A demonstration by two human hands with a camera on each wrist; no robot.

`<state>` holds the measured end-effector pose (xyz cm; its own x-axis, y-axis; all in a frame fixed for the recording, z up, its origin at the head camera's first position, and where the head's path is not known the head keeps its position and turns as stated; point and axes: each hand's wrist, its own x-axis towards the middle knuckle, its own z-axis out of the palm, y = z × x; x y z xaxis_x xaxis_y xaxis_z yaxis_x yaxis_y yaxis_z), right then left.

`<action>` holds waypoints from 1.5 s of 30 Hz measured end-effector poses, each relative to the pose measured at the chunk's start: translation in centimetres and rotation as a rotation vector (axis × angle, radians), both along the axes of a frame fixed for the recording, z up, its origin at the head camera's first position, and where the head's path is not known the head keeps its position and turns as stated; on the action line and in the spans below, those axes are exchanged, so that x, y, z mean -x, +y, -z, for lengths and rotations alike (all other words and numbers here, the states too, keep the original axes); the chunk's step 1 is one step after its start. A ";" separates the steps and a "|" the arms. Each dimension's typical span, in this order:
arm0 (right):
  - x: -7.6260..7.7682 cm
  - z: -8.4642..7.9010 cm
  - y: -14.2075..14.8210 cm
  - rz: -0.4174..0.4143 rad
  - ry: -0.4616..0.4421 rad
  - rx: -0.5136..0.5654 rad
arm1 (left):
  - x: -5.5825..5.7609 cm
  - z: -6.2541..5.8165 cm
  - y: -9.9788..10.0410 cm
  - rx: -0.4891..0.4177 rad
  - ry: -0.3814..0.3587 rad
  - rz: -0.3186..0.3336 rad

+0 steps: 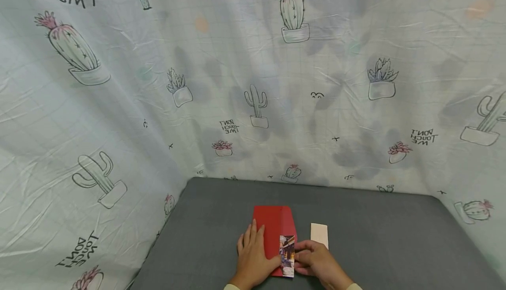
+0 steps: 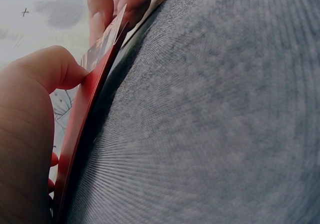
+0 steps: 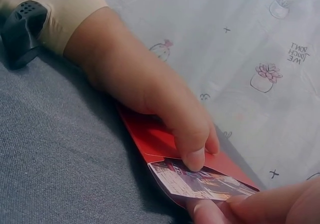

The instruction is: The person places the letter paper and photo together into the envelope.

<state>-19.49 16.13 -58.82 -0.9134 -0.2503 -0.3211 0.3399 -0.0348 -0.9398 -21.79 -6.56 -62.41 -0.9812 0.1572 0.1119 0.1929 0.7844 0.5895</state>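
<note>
A red envelope [image 1: 267,220] lies on the grey table, its flap [image 1: 289,222] folded out to the right. Partly inside its right-hand opening is a printed photo card [image 1: 287,255] with a colourful picture. My left hand [image 1: 253,255] rests on the envelope with fingers extended, its thumb touching the card near the envelope's edge. With thumb and fingers, my right hand [image 1: 319,261] pinches the card's outer edge. In the right wrist view the card [image 3: 200,180] reaches out past the red paper. How far it goes inside is hidden.
A cream-coloured paper piece [image 1: 319,233] lies just beyond my right hand, which covers its near end. The grey tabletop [image 1: 379,237] extends to both sides. A white curtain with cactus drawings [image 1: 253,61] hangs behind and at the sides.
</note>
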 end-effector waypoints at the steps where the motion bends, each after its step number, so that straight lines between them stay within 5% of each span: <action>1: 0.0 0.0 0.0 0.000 0.006 -0.001 | 0.0 0.0 0.0 0.000 0.000 0.001; 45: -0.4 -0.9 -1.7 0.026 0.037 -0.043 | -0.1 -0.2 -0.1 0.025 -0.014 -0.001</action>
<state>-19.07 14.47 -57.91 -0.9308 -0.2130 -0.2970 0.3045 -0.0023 -0.9525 -21.74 -6.62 -62.25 -0.9828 0.1585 0.0943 0.1838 0.7990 0.5725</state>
